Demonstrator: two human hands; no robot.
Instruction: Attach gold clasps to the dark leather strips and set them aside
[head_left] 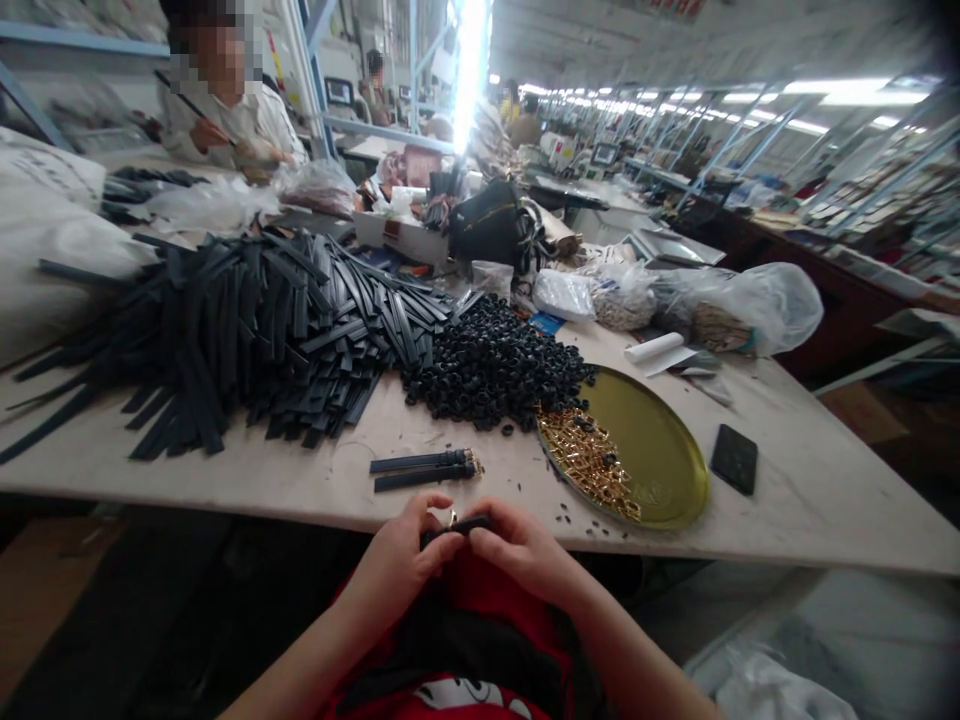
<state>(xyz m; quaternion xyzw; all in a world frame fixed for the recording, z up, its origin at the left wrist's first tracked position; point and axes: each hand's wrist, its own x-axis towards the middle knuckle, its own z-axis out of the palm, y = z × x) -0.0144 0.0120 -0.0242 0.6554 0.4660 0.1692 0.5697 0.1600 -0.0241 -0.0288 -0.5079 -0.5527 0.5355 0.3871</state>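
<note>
Both hands meet just off the table's front edge, over my lap. My left hand [411,545] pinches a short dark strap [466,525] with a small gold piece showing at its upper side. The fingers of my right hand [517,545] are closed on the strap's other end. On the table beyond lie dark straps with gold buckles [424,470], side by side. A heap of small black loops [495,370] sits behind them, touching a round gold tray [679,450] with many gold metal pieces [585,460] at its left.
A big pile of dark strips [247,330] covers the table's left part. A black phone [735,459] lies right of the tray. Plastic bags [772,300] and a black bag [491,225] stand at the back. A person [225,120] works across the table at far left.
</note>
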